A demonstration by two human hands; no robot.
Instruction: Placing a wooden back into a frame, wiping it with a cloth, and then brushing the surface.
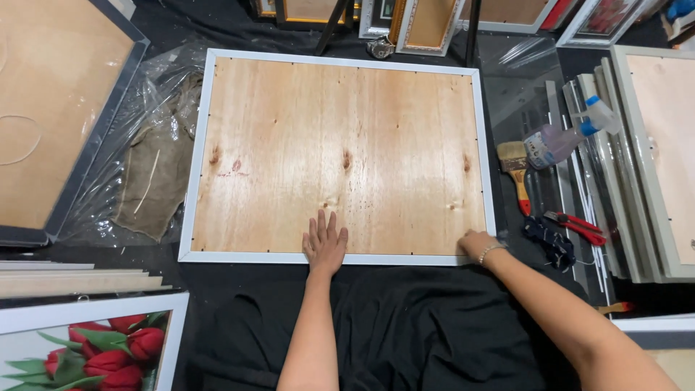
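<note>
Plywood-backed white frame point(217, 159): two hands, left point(325, 244) spread flat, right point(478, 245) curled at its corner.

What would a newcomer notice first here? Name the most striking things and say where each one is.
The large white-framed picture frame, lying face down with its plywood back up, fills the middle of the view. The left hand presses flat on its near edge, and the right hand rests at its near right corner. To the right lie a paintbrush, a spray bottle and red-handled pliers; a tulip print shows at bottom left.
</note>
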